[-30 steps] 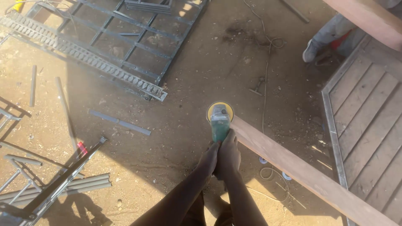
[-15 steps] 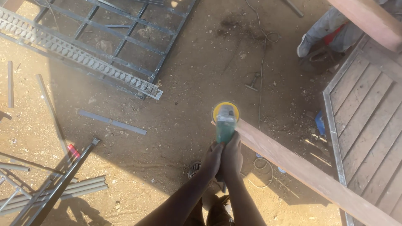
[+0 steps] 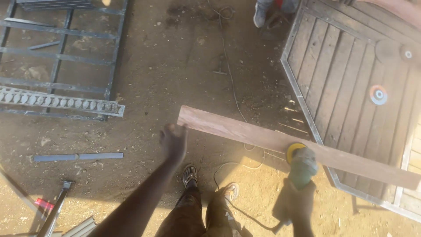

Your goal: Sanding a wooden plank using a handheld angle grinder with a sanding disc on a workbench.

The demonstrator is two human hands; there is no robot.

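Observation:
A long reddish wooden plank (image 3: pixel 245 131) runs from the centre down to the right, raised above the sandy ground. My right hand (image 3: pixel 294 206) grips a green power sander (image 3: pixel 302 169), whose yellow disc (image 3: pixel 293 149) rests on the plank's near edge about halfway along. My left hand (image 3: pixel 173 141) is stretched out to the plank's left end, fingers spread loosely. Whether it touches the wood I cannot tell. The sander's cable (image 3: pixel 239 169) loops on the ground by my sandalled feet (image 3: pixel 189 175).
A dark metal gate frame (image 3: pixel 57 57) with an ornamental strip (image 3: pixel 61 102) lies at the left, with a flat metal bar (image 3: pixel 79 156) below it. A slatted wooden panel (image 3: pixel 346 74) carrying sanding discs (image 3: pixel 378 94) fills the right. Another person's shoe (image 3: pixel 262 15) is at the top.
My left hand has let go of the sander and gone to the plank's left end. The sander, now in my right hand alone, has moved right along the plank.

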